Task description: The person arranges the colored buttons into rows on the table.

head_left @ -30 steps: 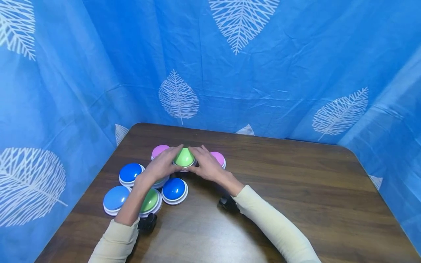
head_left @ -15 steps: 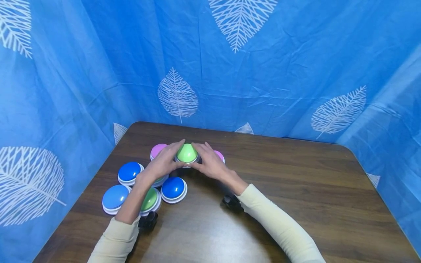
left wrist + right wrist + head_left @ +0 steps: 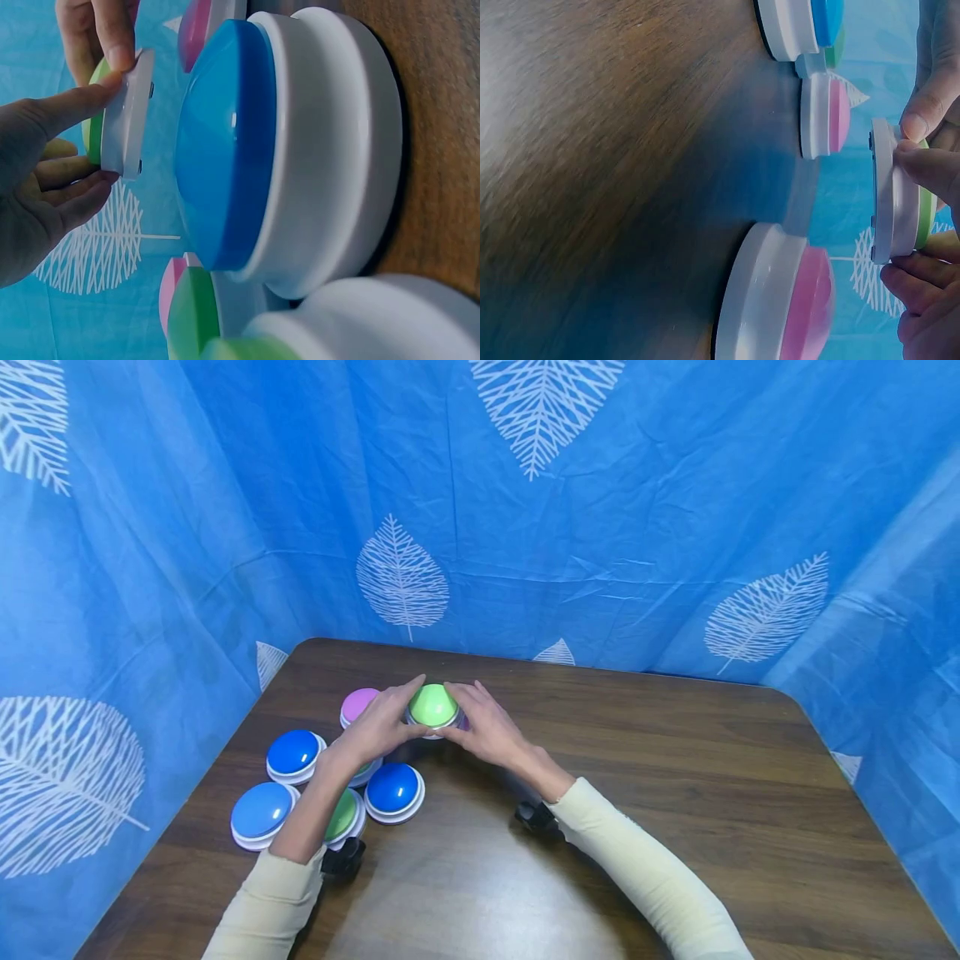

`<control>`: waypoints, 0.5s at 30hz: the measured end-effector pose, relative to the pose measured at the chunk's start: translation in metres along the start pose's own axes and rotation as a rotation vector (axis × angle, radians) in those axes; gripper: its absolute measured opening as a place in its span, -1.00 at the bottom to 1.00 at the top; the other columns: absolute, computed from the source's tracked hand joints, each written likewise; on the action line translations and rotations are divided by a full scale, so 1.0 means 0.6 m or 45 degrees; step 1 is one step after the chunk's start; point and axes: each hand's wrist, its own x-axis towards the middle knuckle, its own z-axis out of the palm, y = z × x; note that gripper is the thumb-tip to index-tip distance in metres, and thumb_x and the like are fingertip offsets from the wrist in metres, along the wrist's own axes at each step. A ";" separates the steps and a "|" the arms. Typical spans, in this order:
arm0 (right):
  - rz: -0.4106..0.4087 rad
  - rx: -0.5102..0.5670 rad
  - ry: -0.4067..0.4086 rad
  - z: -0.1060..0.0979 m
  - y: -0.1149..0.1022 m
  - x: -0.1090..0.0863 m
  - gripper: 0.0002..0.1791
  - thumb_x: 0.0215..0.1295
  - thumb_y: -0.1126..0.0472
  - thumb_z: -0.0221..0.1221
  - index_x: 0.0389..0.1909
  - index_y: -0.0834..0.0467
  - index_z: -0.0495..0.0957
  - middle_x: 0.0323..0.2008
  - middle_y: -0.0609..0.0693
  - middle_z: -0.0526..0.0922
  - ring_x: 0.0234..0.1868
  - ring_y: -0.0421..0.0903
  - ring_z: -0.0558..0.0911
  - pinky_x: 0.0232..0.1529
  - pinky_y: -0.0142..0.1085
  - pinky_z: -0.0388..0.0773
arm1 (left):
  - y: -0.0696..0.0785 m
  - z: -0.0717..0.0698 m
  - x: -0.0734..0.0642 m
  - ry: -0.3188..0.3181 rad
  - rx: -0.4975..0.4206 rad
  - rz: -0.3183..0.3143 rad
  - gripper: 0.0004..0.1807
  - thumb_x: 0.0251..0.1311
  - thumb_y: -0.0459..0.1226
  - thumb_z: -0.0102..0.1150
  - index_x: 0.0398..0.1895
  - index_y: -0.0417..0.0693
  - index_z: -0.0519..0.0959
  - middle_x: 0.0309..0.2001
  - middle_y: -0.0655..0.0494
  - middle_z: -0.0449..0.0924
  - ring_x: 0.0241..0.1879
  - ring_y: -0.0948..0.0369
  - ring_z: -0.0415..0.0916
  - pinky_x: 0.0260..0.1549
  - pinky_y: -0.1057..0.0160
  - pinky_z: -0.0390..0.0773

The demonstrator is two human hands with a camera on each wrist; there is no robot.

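Observation:
Between both hands is a dome-topped push button, green on a white round base (image 3: 433, 705). My left hand (image 3: 378, 722) grips its left side and my right hand (image 3: 487, 722) its right side, thumbs on the near rim. In the left wrist view the green button (image 3: 124, 112) is tilted and clear of the table, small dark feet showing under its base. The right wrist view shows the raised green button (image 3: 900, 195) too, above and between two pink buttons. Of these, the right-hand pink button (image 3: 810, 300) is mostly hidden behind my right hand in the head view.
Left of the hands, another pink button (image 3: 360, 703) stands at the back. Nearer are a dark blue button (image 3: 292, 752), a lighter blue one (image 3: 261, 810), another dark blue one (image 3: 393, 789) and a green one (image 3: 342, 817) partly under my left forearm. Blue leaf-patterned curtains surround the wooden table (image 3: 675, 760).
Both hands have carried the green button a little to the right and slightly farther back. My right hand now covers most of the right-hand pink button. The other buttons stay put.

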 end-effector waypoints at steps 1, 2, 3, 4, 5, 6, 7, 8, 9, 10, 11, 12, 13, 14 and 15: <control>0.000 0.001 0.001 -0.001 0.001 -0.001 -0.23 0.26 0.04 0.36 0.36 0.34 0.31 0.25 0.21 0.48 0.33 0.08 0.40 0.46 0.03 0.01 | 0.001 0.000 0.001 -0.003 0.002 -0.002 -0.06 0.14 -0.21 0.44 0.50 -0.28 0.13 0.31 -0.28 0.38 0.26 -0.15 0.38 0.19 -0.11 0.42; -0.001 -0.003 0.003 -0.002 0.003 -0.002 -0.23 0.26 0.04 0.36 0.36 0.35 0.31 0.25 0.21 0.47 0.33 0.08 0.40 0.45 0.05 0.02 | 0.003 0.001 0.003 -0.005 0.004 -0.002 -0.06 0.14 -0.21 0.44 0.50 -0.27 0.13 0.31 -0.27 0.38 0.26 -0.15 0.38 0.19 -0.11 0.42; 0.003 -0.005 0.002 -0.004 0.004 -0.003 -0.23 0.26 0.04 0.36 0.36 0.35 0.31 0.26 0.22 0.47 0.34 0.09 0.40 0.45 0.04 0.02 | 0.004 0.002 0.004 -0.007 0.005 -0.002 -0.05 0.14 -0.20 0.45 0.50 -0.26 0.13 0.31 -0.27 0.38 0.26 -0.15 0.38 0.19 -0.10 0.43; 0.009 -0.005 0.000 -0.005 0.005 -0.004 -0.23 0.26 0.03 0.36 0.36 0.34 0.31 0.26 0.22 0.47 0.34 0.08 0.39 0.46 0.03 0.01 | 0.005 0.003 0.006 -0.008 0.007 0.002 -0.05 0.13 -0.20 0.45 0.51 -0.26 0.13 0.32 -0.26 0.38 0.27 -0.15 0.38 0.19 -0.10 0.43; 0.014 -0.002 0.001 -0.007 0.006 -0.006 -0.23 0.26 0.03 0.36 0.36 0.34 0.31 0.27 0.22 0.46 0.35 0.08 0.39 0.46 0.02 0.00 | 0.007 0.003 0.007 -0.008 0.007 0.005 -0.05 0.13 -0.20 0.45 0.51 -0.25 0.13 0.32 -0.26 0.38 0.27 -0.15 0.38 0.19 -0.10 0.43; 0.019 0.000 -0.001 -0.009 0.007 -0.007 -0.22 0.26 0.03 0.36 0.36 0.33 0.31 0.27 0.22 0.46 0.35 0.08 0.39 0.46 0.02 0.00 | 0.008 0.004 0.008 -0.010 0.006 0.010 -0.05 0.13 -0.20 0.45 0.51 -0.25 0.13 0.32 -0.26 0.38 0.27 -0.15 0.38 0.19 -0.10 0.43; 0.023 0.002 -0.002 -0.010 0.008 -0.009 -0.22 0.26 0.02 0.35 0.37 0.33 0.31 0.27 0.22 0.46 0.35 0.08 0.39 0.46 0.02 0.00 | 0.010 0.005 0.010 -0.012 0.003 0.014 -0.05 0.13 -0.20 0.45 0.50 -0.25 0.14 0.32 -0.26 0.37 0.27 -0.15 0.37 0.19 -0.10 0.42; 0.029 0.008 -0.004 -0.012 0.009 -0.010 -0.22 0.26 0.02 0.35 0.37 0.32 0.31 0.28 0.21 0.45 0.35 0.07 0.38 0.47 0.01 -0.01 | 0.011 0.006 0.011 -0.013 0.000 0.019 -0.05 0.13 -0.20 0.45 0.50 -0.26 0.14 0.33 -0.26 0.37 0.28 -0.15 0.37 0.19 -0.10 0.42; 0.031 0.015 -0.006 -0.014 0.010 -0.012 -0.22 0.26 0.02 0.35 0.37 0.31 0.30 0.28 0.21 0.45 0.36 0.07 0.38 0.47 0.00 -0.03 | 0.012 0.006 0.012 -0.014 -0.002 0.024 -0.06 0.13 -0.20 0.45 0.50 -0.26 0.15 0.33 -0.26 0.37 0.28 -0.15 0.37 0.19 -0.10 0.42; 0.030 0.019 -0.005 -0.015 0.011 -0.013 -0.22 0.26 0.02 0.35 0.38 0.31 0.30 0.28 0.21 0.45 0.36 0.07 0.38 0.47 0.00 -0.03 | 0.013 0.007 0.013 -0.016 -0.005 0.031 -0.06 0.12 -0.20 0.45 0.49 -0.27 0.15 0.33 -0.26 0.36 0.28 -0.15 0.37 0.19 -0.10 0.42; 0.027 0.023 0.000 -0.016 0.013 -0.015 -0.22 0.26 0.02 0.36 0.37 0.30 0.30 0.28 0.20 0.45 0.35 0.07 0.38 0.47 0.01 -0.02 | 0.014 0.008 0.015 -0.018 -0.007 0.037 -0.06 0.12 -0.20 0.45 0.49 -0.27 0.16 0.33 -0.27 0.36 0.28 -0.15 0.36 0.19 -0.10 0.42; 0.024 0.026 0.003 -0.017 0.014 -0.016 -0.22 0.25 0.03 0.36 0.37 0.30 0.30 0.28 0.20 0.45 0.35 0.07 0.38 0.47 0.02 -0.02 | 0.015 0.008 0.016 -0.023 -0.010 0.042 -0.06 0.13 -0.19 0.45 0.49 -0.27 0.16 0.33 -0.27 0.36 0.28 -0.15 0.36 0.19 -0.10 0.42; 0.021 0.025 0.006 -0.018 0.016 -0.018 -0.22 0.25 0.03 0.36 0.37 0.29 0.30 0.28 0.20 0.45 0.35 0.07 0.38 0.47 0.01 -0.03 | 0.016 0.009 0.017 -0.026 -0.013 0.047 -0.06 0.13 -0.19 0.45 0.49 -0.27 0.16 0.34 -0.26 0.35 0.28 -0.14 0.36 0.20 -0.09 0.42; 0.020 0.026 0.010 -0.019 0.017 -0.019 -0.22 0.26 0.02 0.36 0.38 0.29 0.31 0.28 0.20 0.46 0.35 0.06 0.38 0.47 0.00 -0.04 | 0.016 0.010 0.018 -0.025 -0.010 0.051 -0.06 0.13 -0.18 0.45 0.49 -0.27 0.16 0.33 -0.26 0.36 0.28 -0.14 0.37 0.19 -0.09 0.43; 0.017 0.027 0.014 -0.020 0.018 -0.020 -0.22 0.26 0.02 0.36 0.38 0.29 0.31 0.27 0.19 0.46 0.35 0.06 0.39 0.47 0.00 -0.05 | 0.017 0.011 0.020 -0.025 -0.008 0.054 -0.06 0.13 -0.17 0.45 0.49 -0.27 0.16 0.33 -0.26 0.36 0.27 -0.13 0.38 0.19 -0.08 0.43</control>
